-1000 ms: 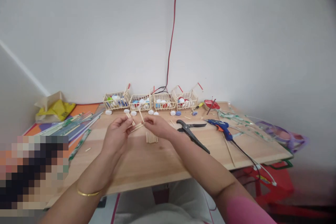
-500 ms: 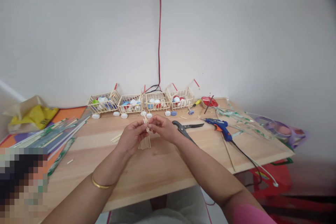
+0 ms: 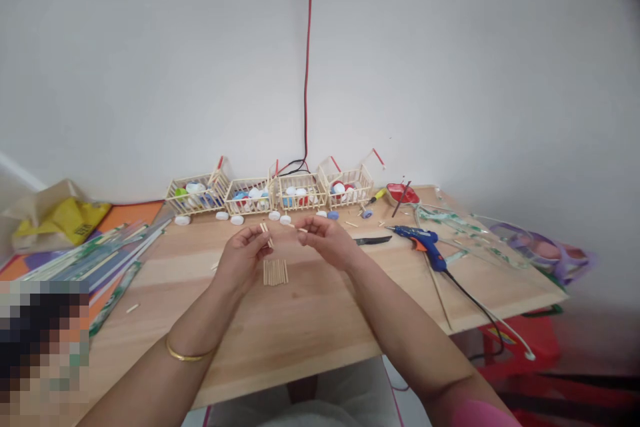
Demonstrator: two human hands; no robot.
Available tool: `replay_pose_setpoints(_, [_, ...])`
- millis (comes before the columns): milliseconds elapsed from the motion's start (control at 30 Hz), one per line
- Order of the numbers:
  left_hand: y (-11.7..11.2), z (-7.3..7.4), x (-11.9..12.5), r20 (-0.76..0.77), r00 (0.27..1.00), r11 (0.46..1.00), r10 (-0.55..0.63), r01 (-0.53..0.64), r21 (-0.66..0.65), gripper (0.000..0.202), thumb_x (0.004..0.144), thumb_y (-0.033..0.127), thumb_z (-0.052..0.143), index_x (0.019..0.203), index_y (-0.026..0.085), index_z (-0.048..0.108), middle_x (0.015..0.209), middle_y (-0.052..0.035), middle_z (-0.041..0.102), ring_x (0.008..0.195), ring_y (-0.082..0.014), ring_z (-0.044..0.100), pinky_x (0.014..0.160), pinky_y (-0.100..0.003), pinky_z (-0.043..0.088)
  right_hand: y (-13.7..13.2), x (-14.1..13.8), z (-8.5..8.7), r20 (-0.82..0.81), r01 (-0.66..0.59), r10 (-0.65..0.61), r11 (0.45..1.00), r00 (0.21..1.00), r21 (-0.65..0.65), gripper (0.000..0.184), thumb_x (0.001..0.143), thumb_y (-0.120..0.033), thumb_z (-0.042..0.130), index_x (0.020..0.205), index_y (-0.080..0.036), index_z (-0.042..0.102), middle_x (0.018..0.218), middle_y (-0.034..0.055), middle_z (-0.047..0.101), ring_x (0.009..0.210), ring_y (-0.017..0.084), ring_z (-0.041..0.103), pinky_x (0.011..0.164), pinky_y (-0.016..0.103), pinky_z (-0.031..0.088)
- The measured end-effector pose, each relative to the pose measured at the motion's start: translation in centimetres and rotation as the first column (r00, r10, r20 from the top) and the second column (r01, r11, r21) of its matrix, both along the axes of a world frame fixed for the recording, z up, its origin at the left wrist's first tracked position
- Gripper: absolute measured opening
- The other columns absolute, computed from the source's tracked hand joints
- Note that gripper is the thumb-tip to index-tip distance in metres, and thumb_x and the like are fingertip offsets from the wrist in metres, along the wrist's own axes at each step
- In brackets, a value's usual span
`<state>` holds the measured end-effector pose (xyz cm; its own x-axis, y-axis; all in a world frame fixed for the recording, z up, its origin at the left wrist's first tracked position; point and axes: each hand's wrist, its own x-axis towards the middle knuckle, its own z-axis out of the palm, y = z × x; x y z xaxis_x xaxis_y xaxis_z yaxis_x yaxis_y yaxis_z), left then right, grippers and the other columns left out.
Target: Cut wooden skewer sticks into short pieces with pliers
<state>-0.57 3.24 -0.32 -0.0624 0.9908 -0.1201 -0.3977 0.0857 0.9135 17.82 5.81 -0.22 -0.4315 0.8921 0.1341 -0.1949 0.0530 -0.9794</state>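
My left hand [image 3: 243,258] pinches a few short wooden sticks [image 3: 266,232] above the wooden table [image 3: 300,320]. My right hand [image 3: 325,240] is beside it, fingers pinched on one small stick piece [image 3: 301,230]. The two hands are a little apart. Below them a flat row of glued wooden sticks [image 3: 275,271] lies on the table. A gold bangle sits on my left wrist.
Several small stick baskets [image 3: 270,192] filled with bottle caps line the back wall. Black scissors [image 3: 373,239] and a blue glue gun [image 3: 420,240] with its cord lie to the right. Coloured paper sheets [image 3: 95,250] and a yellow bag [image 3: 65,220] lie left. A red stool [image 3: 520,347] stands below right.
The hands were together over the stick row half a second ago; now they have parted, each keeping stick pieces. The view shifted right since a second ago.
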Motion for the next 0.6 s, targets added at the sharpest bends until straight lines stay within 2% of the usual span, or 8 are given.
replay_pose_setpoints(100, [-0.3,0.2,0.1,-0.004,0.998,0.998,-0.055,0.055,-0.008,0.023,0.06,0.022,0.076,0.072,0.013,0.059,0.065,0.0021,0.061,0.063,-0.0074,0.058,0.065,-0.019,0.048,0.2,0.3,0.1,0.032,0.117,-0.118,0.992,0.992,0.036,0.024,0.076,-0.041,0.062,0.079,-0.017,0.062,0.059,-0.0046,0.049,0.056,0.007,0.043,0.057,0.022,0.034])
replay_pose_setpoints(200, [-0.9,0.4,0.5,0.012,0.982,0.98,-0.189,0.189,-0.061,0.024,0.061,0.023,0.076,0.074,0.012,0.058,0.071,-0.0006,0.063,0.076,-0.0149,0.064,0.074,-0.026,0.051,0.0,-0.1,0.3,0.077,0.116,-0.122,0.99,0.99,0.075,0.027,0.076,-0.043,0.061,0.072,-0.016,0.06,0.056,-0.005,0.048,0.053,0.007,0.041,0.055,0.022,0.032])
replay_pose_setpoints(333, [-1.8,0.8,1.0,0.003,0.929,0.918,-0.371,0.367,-0.149,0.024,0.064,0.023,0.075,0.078,0.013,0.057,0.08,-0.0019,0.063,0.08,-0.0186,0.066,0.069,-0.027,0.053,-0.4,-0.9,0.7,0.129,0.09,-0.105,0.989,0.986,0.115,0.027,0.077,-0.043,0.059,0.072,-0.016,0.056,0.057,-0.005,0.048,0.053,0.007,0.042,0.054,0.022,0.033])
replay_pose_setpoints(467, [-2.2,0.9,1.3,-0.003,0.906,0.888,-0.424,0.415,-0.2,0.021,0.069,0.021,0.072,0.081,0.013,0.057,0.083,-0.0041,0.065,0.078,-0.0161,0.066,0.067,-0.025,0.054,-0.2,-1.1,0.7,0.213,0.082,-0.122,0.979,0.969,0.187,0.03,0.079,-0.044,0.055,0.068,-0.017,0.051,0.055,-0.0054,0.046,0.052,0.007,0.041,0.053,0.021,0.033])
replay_pose_setpoints(600, [-2.1,0.7,1.3,0.012,0.888,0.865,-0.461,0.452,-0.218,0.021,0.069,0.019,0.071,0.082,0.012,0.056,0.082,-0.0076,0.068,0.075,-0.0153,0.066,0.066,-0.025,0.054,0.1,-0.9,0.3,0.298,0.022,-0.09,0.974,0.95,0.224,0.031,0.081,-0.046,0.053,0.069,-0.017,0.051,0.055,-0.0051,0.046,0.051,0.008,0.041,0.052,0.021,0.032])
